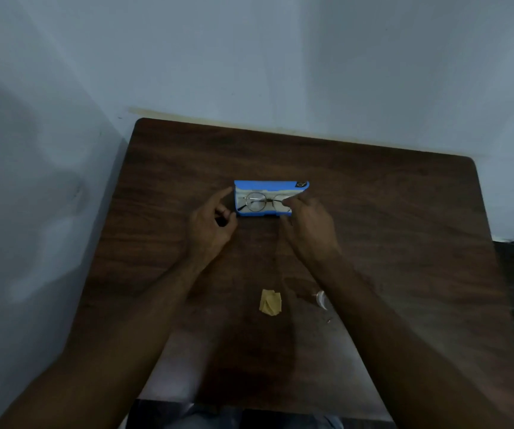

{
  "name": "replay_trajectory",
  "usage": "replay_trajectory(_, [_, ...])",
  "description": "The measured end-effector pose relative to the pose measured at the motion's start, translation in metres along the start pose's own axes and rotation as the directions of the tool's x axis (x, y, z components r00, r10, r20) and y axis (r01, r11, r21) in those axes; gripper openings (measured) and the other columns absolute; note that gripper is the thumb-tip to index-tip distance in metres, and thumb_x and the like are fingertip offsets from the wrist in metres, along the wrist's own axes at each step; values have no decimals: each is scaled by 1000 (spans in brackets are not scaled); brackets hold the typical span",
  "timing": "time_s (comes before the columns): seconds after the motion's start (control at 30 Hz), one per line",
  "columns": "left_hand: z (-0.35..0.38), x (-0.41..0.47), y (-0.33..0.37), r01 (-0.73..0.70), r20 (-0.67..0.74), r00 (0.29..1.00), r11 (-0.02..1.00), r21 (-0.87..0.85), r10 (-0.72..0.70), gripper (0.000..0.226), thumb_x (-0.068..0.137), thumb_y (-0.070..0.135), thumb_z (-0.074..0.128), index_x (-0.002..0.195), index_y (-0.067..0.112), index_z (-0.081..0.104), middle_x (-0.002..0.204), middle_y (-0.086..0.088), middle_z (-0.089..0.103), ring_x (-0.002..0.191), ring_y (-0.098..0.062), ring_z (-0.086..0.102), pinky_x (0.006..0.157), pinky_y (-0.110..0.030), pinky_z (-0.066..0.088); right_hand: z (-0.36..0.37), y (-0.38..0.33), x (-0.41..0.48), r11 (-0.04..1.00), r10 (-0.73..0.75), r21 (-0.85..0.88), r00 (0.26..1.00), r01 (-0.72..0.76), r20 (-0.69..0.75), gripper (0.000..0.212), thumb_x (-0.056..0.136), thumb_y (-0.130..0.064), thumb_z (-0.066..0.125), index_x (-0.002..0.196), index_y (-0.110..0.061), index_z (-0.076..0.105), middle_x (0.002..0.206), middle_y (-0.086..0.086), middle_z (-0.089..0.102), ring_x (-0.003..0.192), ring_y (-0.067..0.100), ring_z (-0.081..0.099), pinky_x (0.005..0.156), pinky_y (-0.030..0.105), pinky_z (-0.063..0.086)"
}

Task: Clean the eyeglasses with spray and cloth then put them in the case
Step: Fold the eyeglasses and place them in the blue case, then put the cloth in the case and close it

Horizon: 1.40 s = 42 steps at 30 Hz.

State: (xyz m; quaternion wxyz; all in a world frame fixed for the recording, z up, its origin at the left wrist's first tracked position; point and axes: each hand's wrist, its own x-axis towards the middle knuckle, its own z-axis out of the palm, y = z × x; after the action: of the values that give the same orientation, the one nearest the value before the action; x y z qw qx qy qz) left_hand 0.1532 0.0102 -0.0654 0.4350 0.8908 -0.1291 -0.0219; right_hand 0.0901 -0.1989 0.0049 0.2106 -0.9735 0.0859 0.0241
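Two hands reached forward over a dark wood-grain worktop (388,212), both forearms bare and stretched out from the near edge toward its middle. The left hand (210,222) sat just beside the left end of a blue eyeglass case (268,184). Its index finger (226,191) was extended toward the case's upper left corner, and the other fingers were loosely curled with nothing between them. Whether the fingertip actually met the case could not be told.

The right hand (309,226) lay over the right end of the case, back upward, its fingers reaching onto the right lens of the eyeglasses (256,202). The hand covered its own fingertips, so whether they pinched the frame or only rested on it could not be told.

The case lay open and flat, long side across the view, with a pale lining. The round, thin-rimmed eyeglasses lay inside it, lenses facing up.

Nearer the person, well apart from the case, a crumpled yellow cloth (270,301) lay between the two forearms. Just to its right, a small pale spray bottle (321,299) showed partly from behind the right forearm. A grey-blue wall (280,57) rose behind the worktop.
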Motion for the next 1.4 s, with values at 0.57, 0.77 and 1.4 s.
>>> replay_trajectory(0.57, [11,-155,8,286,74,958,935,-210,-277,29,92,5,81,117,20,79,80,4,75,73,-6,72,77,-24,60,57,-28,-134,995,96,-31,955,-91,282,21,90,-12,56,110,-12,63,122,10,64,113,34,58,85,41,49])
replay_trajectory(0.77, [14,-175,13,483,233,876,769,-418,-423,35,101,0,69,109,34,75,87,5,78,83,-14,78,67,-29,65,67,-23,-154,994,25,-108,953,8,302,35,93,-17,59,127,-16,60,141,7,55,132,27,46,98,35,43])
replay_trajectory(1.4, [-19,-139,49,660,514,717,220,-718,-471,36,113,20,41,105,6,73,109,-17,78,103,-32,75,79,-44,64,25,-50,-137,341,312,886,927,-314,209,11,96,0,62,96,-6,70,94,10,77,87,23,72,79,41,59])
